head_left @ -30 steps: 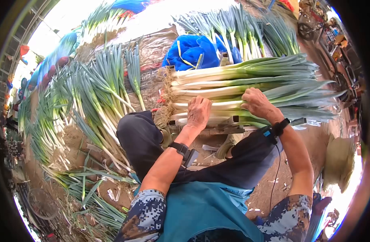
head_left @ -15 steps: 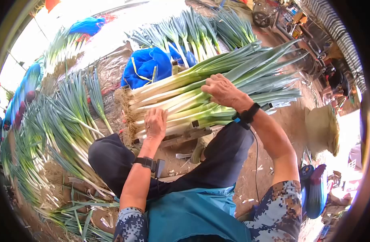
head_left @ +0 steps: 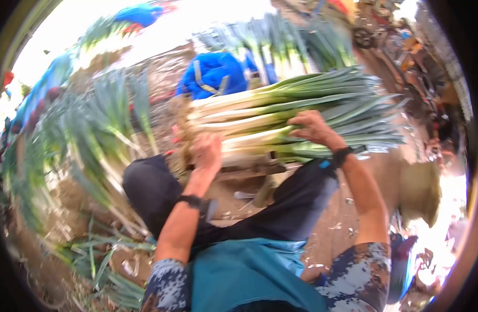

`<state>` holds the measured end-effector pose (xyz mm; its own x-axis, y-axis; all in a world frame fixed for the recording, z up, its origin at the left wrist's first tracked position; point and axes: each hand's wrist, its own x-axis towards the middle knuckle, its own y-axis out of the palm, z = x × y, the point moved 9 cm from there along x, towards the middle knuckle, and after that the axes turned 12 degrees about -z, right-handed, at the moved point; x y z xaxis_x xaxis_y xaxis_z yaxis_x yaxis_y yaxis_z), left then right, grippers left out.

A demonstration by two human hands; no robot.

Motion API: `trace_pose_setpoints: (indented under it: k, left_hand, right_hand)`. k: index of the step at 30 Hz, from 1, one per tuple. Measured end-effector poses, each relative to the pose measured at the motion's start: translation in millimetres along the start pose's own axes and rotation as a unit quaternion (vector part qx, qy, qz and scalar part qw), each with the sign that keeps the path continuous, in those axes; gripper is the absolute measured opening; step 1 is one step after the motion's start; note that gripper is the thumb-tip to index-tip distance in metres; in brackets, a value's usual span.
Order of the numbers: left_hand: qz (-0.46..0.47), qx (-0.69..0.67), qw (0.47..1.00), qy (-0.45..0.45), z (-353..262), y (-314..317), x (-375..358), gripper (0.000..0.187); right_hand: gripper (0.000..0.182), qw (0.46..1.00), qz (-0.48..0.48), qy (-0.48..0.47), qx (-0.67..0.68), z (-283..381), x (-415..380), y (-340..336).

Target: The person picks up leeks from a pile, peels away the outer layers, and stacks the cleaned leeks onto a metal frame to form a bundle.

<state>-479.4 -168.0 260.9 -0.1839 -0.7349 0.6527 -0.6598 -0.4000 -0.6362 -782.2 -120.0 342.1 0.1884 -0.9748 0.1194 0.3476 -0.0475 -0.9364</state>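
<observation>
- The left hand [head_left: 206,151] is lying flat, fingers spread, on the white ends of the leeks [head_left: 280,117]; the right hand [head_left: 313,127] is curling over the green part.
- The bundle is resting on a low rack [head_left: 249,169] before the knees.
- It is looking heavy, stiff in the stalks, floppy in the leaves; both hands are best placed under the stalks.
- One bundle, perhaps ten leeks; blur is hiding the count.

We find whole view motion-blurred. Heap of leeks [head_left: 93,135] at left smeared into streaks. Frame [head_left: 249,169] under bundle of leeks [head_left: 280,117] mostly hidden. Left hand [head_left: 206,151] fingertips indistinct. Clutter [head_left: 405,41] upper right unreadable. Our sleeves cut off at bottom edge.
</observation>
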Motion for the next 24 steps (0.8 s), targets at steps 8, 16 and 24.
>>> trace_pose_setpoints:
  k: [8, 16, 24]
  left_hand:
    - [0.045, 0.017, 0.998, -0.046, 6.4, 10.2, -5.1, 0.030]
    - [0.084, 0.017, 0.996, -0.032, 7.8, 15.5, -11.3, 0.030]
    - [0.086, 0.037, 0.996, 0.004, 18.6, 37.9, -19.2, 0.027]
  right_hand:
    - [0.039, 0.997, -0.062, -0.041, -0.024, 3.4, -14.2, -15.9]
    - [0.038, 0.984, -0.146, -0.057, -0.088, 16.7, -52.6, -49.7]
    - [0.035, 0.991, -0.082, -0.047, -0.096, -8.0, -46.5, -26.5]
